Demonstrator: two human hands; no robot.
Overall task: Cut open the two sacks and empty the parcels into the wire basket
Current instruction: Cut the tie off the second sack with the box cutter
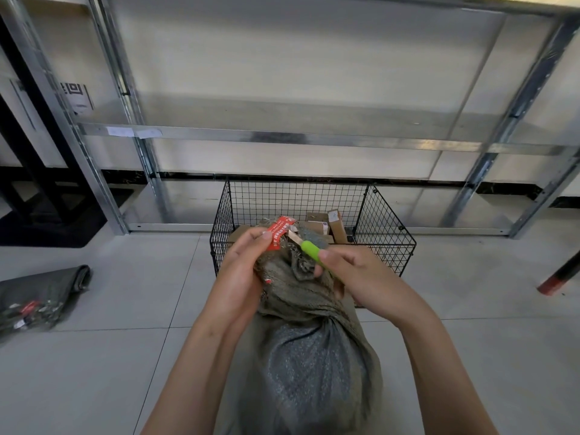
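A full grey-green woven sack [310, 356] stands upright in front of me, its neck bunched and tied. My left hand [241, 271] grips the gathered top, where a red tag [279, 233] hangs. My right hand [354, 274] holds a green-handled knife [312, 251], its blade pointing up-left into the sack's neck. Behind the sack stands the black wire basket [386, 227] with brown cardboard parcels [335, 226] inside. A second, flattened dark sack [40, 296] lies on the floor at the left.
A metal shelving rack [282, 139] runs along the wall behind the basket. A dark leg with a red foot [555, 279] stands at the right edge. Black furniture [37, 196] fills the left. The floor is pale tile.
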